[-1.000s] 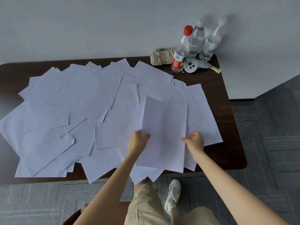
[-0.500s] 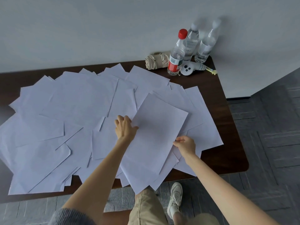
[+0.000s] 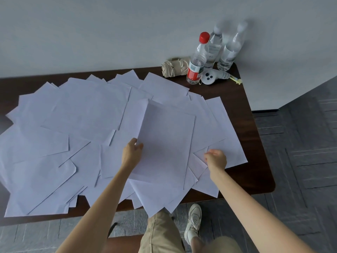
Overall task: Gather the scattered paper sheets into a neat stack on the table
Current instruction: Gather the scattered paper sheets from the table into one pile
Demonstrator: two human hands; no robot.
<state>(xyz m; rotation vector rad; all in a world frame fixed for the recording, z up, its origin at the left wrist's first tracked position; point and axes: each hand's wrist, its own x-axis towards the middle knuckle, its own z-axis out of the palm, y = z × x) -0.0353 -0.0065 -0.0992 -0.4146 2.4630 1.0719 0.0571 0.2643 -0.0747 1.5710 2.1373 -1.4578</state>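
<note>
Where sheets (image 3: 87,114) sprawl, two hands (image 3: 131,152), three bottles (image 3: 197,66)

Left hand (image 3: 132,152), right hand (image 3: 216,158) forward, fingers curled

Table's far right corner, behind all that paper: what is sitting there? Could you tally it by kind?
Red-capped bottle: 1
Other clear bottles: 2
Rolled beige bundle: 1
White handheld device: 1
Small yellow item: 1
Total: 6
</note>
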